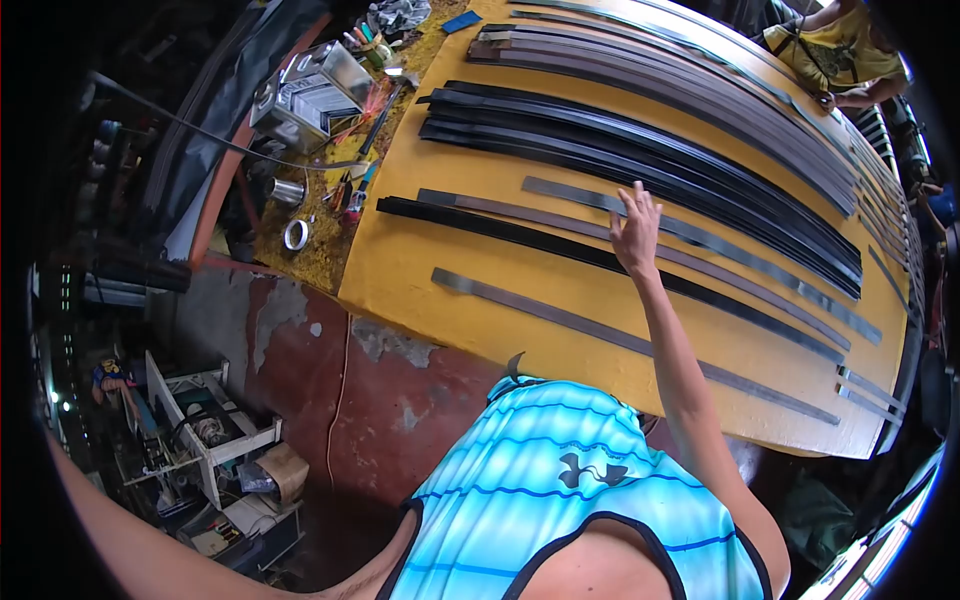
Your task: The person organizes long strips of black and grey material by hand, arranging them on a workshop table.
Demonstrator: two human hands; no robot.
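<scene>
My right hand (637,232) reaches out over the yellow table (540,330), palm down with fingers stretched out. It overlaps a flat grey strip (575,194) and comes close to a bundle of long black strips (560,140). Nothing shows between its fingers. Nearer to me lie a brown strip (520,213), a black strip (470,222) and another grey strip (560,313), roughly side by side. My left arm (150,545) runs off toward the lower left, and its hand is out of the picture.
Left of the table stands a stained bench (320,240) with a metal can (312,95), a tape roll (296,235) and several tools. More brown strips (640,85) lie farther back. A person (835,50) in yellow is at the far right corner. A white wooden frame (205,455) stands lower left.
</scene>
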